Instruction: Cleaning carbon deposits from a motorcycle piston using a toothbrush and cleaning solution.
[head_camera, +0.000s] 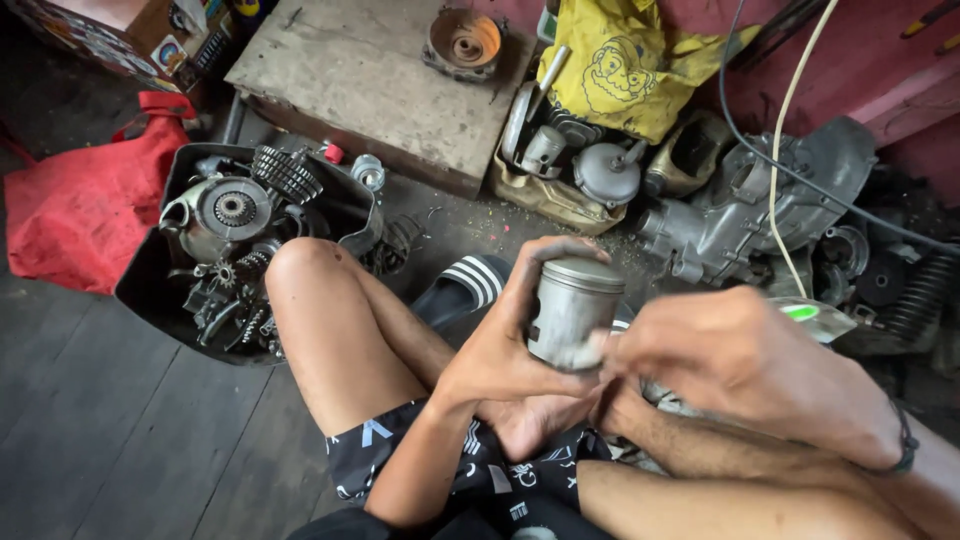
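Two hands (520, 345) (740, 370) grip piston (572, 310); dark plank floor (110, 420), cluttered.

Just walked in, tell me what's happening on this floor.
A person sits on the floor holding a grey metal piston upright in the left hand. The right hand works at its lower edge, with a blurred green-tipped thing beyond it. A black tub of gears sits by the knee, and engine parts lie ahead.

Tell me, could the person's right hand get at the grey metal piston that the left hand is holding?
Probably yes: the right hand is already beside the grey metal piston, its fingers at the lower edge. The left hand wraps only the left side, leaving the right side free.
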